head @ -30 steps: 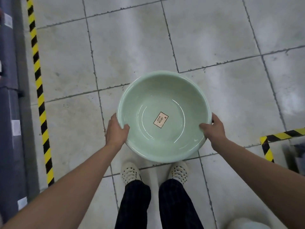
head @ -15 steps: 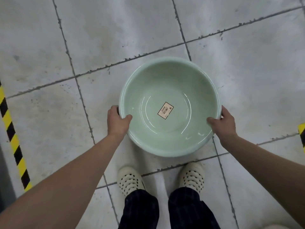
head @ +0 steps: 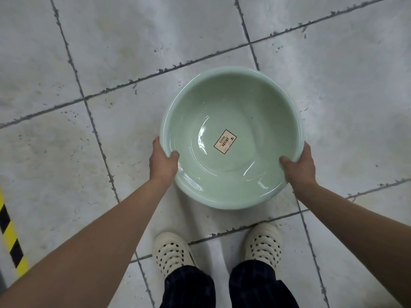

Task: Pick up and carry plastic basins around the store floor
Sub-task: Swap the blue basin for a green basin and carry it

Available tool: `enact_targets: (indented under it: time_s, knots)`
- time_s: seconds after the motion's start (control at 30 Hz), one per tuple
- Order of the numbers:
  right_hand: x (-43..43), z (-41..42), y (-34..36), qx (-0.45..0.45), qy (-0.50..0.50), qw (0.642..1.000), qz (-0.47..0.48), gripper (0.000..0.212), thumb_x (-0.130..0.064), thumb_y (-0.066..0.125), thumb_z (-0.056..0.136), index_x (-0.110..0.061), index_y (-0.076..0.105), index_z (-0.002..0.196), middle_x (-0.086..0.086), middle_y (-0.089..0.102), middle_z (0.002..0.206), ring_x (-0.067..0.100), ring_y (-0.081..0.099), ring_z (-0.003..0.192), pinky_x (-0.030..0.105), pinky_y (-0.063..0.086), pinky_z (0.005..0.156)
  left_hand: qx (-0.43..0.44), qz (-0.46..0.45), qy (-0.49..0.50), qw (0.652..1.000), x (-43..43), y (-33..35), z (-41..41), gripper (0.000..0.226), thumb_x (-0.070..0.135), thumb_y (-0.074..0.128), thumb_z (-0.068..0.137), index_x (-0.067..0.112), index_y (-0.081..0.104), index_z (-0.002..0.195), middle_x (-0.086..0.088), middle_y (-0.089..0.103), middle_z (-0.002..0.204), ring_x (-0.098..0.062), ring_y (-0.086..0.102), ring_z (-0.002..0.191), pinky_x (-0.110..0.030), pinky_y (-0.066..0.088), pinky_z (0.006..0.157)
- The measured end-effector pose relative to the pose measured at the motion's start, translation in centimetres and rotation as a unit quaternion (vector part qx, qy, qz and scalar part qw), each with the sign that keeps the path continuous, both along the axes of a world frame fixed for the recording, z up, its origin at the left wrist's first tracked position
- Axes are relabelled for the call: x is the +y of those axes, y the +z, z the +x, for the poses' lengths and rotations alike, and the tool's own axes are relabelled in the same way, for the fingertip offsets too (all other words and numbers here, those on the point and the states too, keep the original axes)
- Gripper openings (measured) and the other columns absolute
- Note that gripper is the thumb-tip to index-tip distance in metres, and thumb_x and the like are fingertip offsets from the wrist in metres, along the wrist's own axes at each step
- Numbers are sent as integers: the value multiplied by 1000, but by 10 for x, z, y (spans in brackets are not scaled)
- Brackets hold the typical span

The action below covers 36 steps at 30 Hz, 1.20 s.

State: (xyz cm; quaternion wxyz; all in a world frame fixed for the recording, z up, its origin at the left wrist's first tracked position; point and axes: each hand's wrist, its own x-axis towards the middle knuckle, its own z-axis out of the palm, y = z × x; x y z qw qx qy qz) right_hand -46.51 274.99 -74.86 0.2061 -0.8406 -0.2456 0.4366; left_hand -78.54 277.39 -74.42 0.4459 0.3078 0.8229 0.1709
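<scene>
A pale green plastic basin (head: 244,103) is held level above the tiled floor in front of me, mouth up, with a small tan label on its inner bottom. My left hand (head: 163,164) grips its left rim, thumb hooked over the edge into the bowl. On the opposite side my right hand (head: 299,167) grips the right rim the same way. The fingers of both hands are hidden beneath the rim.
Grey floor tiles (head: 111,63) with dark grout lines fill the view. A yellow-and-black hazard stripe (head: 10,238) runs along the lower left edge. My feet in white perforated clogs (head: 171,254) stand just below the basin.
The view has shifted over the floor: the hazard stripe and dark shelf base on the left slid out of view, as did the stripe at the right. Both hands kept their grip on the basin.
</scene>
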Motion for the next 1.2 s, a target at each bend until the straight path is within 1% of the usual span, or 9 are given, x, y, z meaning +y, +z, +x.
enact_targets:
  time_s: [0.1, 0.27, 0.33, 0.43, 0.7, 0.87, 1.03, 1.13, 1.2]
  knots:
    - [3, 2, -1, 21, -8, 1000, -2, 62, -12, 60, 84, -31, 41, 139, -1, 58, 114, 25, 57, 101, 37, 52, 85, 7, -1, 8, 1000, 5, 5, 3, 36, 9, 60, 88, 12, 52, 123, -2, 61, 101, -26, 62, 92, -30, 47, 77]
    - [-4, 21, 25, 51, -45, 998, -1, 60, -11, 62, 78, -29, 49, 133, -1, 63, 115, 25, 62, 103, 39, 55, 84, 7, 57, 11, 998, 18, 41, 24, 32, 5, 59, 82, 18, 60, 112, -1, 66, 96, -20, 63, 83, -31, 54, 77]
    - [-17, 37, 47, 54, -83, 995, 10, 58, -11, 62, 77, -29, 50, 131, 0, 64, 113, 25, 63, 100, 37, 55, 76, -6, 66, -25, 997, 27, 63, 41, 34, 5, 59, 82, 20, 61, 112, 1, 66, 94, -17, 63, 80, -29, 53, 74]
    - [-46, 63, 83, 53, -152, 987, 26, 56, -9, 62, 81, -26, 50, 132, -2, 64, 110, 18, 62, 94, 34, 54, 78, -6, 76, -90, 993, 42, 97, 79, 37, 6, 60, 80, 19, 62, 114, 1, 66, 93, -17, 63, 79, -27, 51, 70]
    - [-171, 155, 156, 35, -335, 940, 54, 57, -6, 62, 84, -26, 48, 135, -5, 63, 111, 19, 62, 98, 32, 51, 79, -41, 58, -271, 960, 28, 156, 236, 39, 4, 61, 81, 16, 64, 119, -3, 67, 94, -22, 63, 83, -29, 50, 75]
    - [-253, 200, 155, -9, -414, 909, 43, 55, -8, 63, 82, -24, 50, 133, -2, 62, 113, 22, 60, 101, 31, 48, 80, -78, 54, -363, 927, -12, 147, 333, 43, 0, 60, 79, 14, 64, 120, -3, 66, 94, -25, 62, 86, -28, 48, 74]
    - [-326, 229, 123, -33, -467, 883, 20, 52, -9, 66, 79, -21, 54, 128, 0, 63, 109, 25, 62, 101, 33, 48, 81, -110, 45, -429, 895, -65, 112, 400, 42, -2, 57, 81, 17, 63, 117, 3, 65, 90, -16, 61, 77, -19, 45, 61]
    - [-356, 238, 97, -33, -482, 875, 16, 53, -8, 66, 78, -19, 54, 129, 2, 66, 108, 27, 63, 101, 39, 52, 88, -98, 42, -454, 885, -85, 81, 417, 44, 0, 59, 79, 15, 63, 121, -4, 66, 97, -25, 62, 85, -31, 51, 74]
    - [-371, 239, 80, -25, -482, 876, 11, 54, -10, 66, 79, -21, 52, 130, -1, 65, 104, 25, 62, 99, 36, 51, 88, -78, 44, -470, 878, -94, 61, 424, 43, 3, 61, 79, 14, 62, 121, -6, 67, 100, -29, 62, 89, -37, 53, 79]
